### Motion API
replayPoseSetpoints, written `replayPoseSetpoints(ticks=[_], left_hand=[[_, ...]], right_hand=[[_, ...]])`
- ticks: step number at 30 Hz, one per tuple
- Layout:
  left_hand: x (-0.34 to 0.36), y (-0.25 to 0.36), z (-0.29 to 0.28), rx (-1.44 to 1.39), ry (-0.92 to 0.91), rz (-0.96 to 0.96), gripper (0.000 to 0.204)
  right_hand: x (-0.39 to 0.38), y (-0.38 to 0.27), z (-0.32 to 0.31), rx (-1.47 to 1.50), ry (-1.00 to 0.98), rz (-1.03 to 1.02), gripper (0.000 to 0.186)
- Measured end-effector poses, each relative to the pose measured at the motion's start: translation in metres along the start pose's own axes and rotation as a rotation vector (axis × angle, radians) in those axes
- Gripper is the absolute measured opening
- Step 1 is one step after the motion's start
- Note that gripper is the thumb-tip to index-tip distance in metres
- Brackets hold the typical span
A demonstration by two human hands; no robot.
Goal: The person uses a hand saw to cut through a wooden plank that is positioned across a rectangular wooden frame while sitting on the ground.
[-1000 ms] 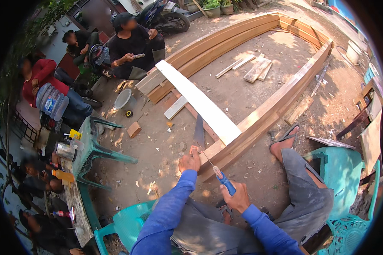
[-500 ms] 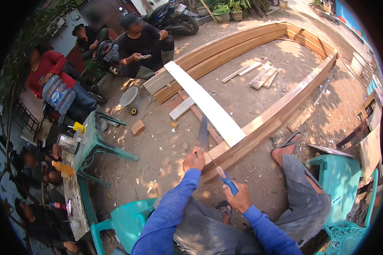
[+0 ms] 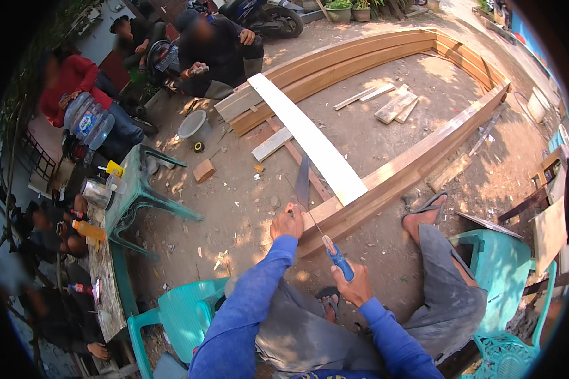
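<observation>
Handsaw [image 3: 337, 258] with a blue handle and thin metal blade sits in the right hand [image 3: 354, 284], fingers wrapped round the handle. Its blade slants forward across the near end of a long brown wooden beam [image 3: 408, 167]. Just left, the left hand [image 3: 287, 222] bends against that end; its grip is unclear. Beyond, a long white flat board [image 3: 310, 140] rests on the beam.
</observation>
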State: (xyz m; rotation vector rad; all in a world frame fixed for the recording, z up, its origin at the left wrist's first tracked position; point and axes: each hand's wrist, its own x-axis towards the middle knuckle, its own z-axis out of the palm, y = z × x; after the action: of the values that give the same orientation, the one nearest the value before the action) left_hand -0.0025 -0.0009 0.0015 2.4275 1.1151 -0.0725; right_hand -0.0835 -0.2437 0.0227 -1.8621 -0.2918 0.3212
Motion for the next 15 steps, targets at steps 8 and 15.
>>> replayPoseSetpoints(ticks=[8, 15], left_hand=[[0.007, -0.001, 0.008, -0.068, 0.041, 0.027, 0.074], [0.005, 0.006, 0.006, -0.016, 0.025, 0.033, 0.071]], right_hand=[[0.01, -0.03, 0.002, -0.042, 0.015, 0.045, 0.033], [0.005, -0.055, -0.016, -0.111, -0.015, 0.118, 0.034]])
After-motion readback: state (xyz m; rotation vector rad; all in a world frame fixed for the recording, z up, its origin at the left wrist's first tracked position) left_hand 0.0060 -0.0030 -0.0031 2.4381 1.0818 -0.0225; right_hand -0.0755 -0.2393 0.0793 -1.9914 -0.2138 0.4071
